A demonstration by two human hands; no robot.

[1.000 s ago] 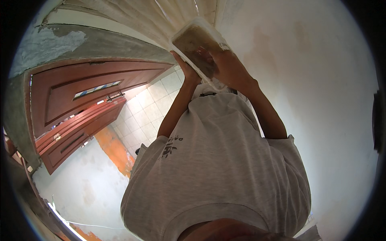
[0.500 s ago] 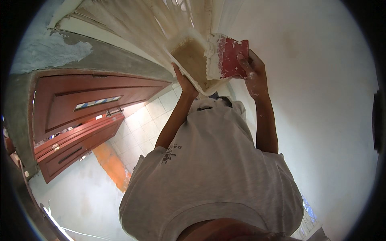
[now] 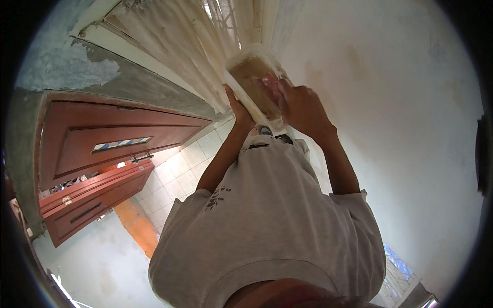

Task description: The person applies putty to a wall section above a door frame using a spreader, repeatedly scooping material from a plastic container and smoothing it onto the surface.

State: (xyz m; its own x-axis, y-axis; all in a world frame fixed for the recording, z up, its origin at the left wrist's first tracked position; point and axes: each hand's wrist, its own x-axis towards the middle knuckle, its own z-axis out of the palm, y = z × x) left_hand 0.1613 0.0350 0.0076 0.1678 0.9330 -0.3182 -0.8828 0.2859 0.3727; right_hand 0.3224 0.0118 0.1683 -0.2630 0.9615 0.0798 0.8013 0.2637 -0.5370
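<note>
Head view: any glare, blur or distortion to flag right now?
Head view, left: fisheye bows the brown door; head view, left of centre: floor tiles look brightly lit; head view, top centre: the red tool in the right hand looks smeared.

Tub point(image 3: 245, 71): ahead of the shirt point(image 3: 272, 205) | left hand point(image 3: 241, 114): against tub's left side | right hand point(image 3: 305, 109): at tub's right side | in tub: seemingly a scraper point(image 3: 270, 87), partly hidden by right hand | beyond tub, leftward: curtain point(image 3: 179, 38) | well left of tub: door point(image 3: 87, 128) | below tub, leftward: tiled floor point(image 3: 177, 172) | right of tub: wall point(image 3: 390, 128)
</note>
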